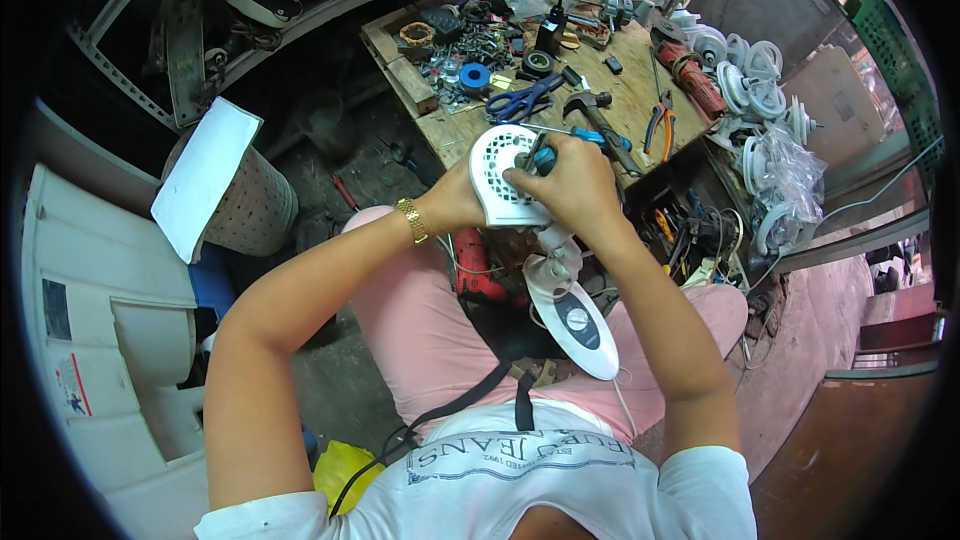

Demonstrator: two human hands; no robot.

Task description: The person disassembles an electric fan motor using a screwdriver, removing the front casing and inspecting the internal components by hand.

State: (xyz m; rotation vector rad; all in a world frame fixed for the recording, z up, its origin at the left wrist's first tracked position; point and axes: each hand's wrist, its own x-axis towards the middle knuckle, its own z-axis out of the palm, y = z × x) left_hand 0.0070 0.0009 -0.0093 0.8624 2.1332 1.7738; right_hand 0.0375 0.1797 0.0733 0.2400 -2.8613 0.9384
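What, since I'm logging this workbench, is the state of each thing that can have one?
White perforated cover: held in left hand
Blue tool: gripped in right hand, at the cover
White base with dial: slanted over the lap
Pliers: lying, handles spread
Hammer: lying on wooden table
Red power tool: lying; on or off unclear
Bin: partly covered by white board

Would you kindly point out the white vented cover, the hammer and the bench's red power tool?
White vented cover [496, 162], head view: its perforated face.
Hammer [588, 101], head view: its metal head.
Red power tool [697, 87], head view: its body.
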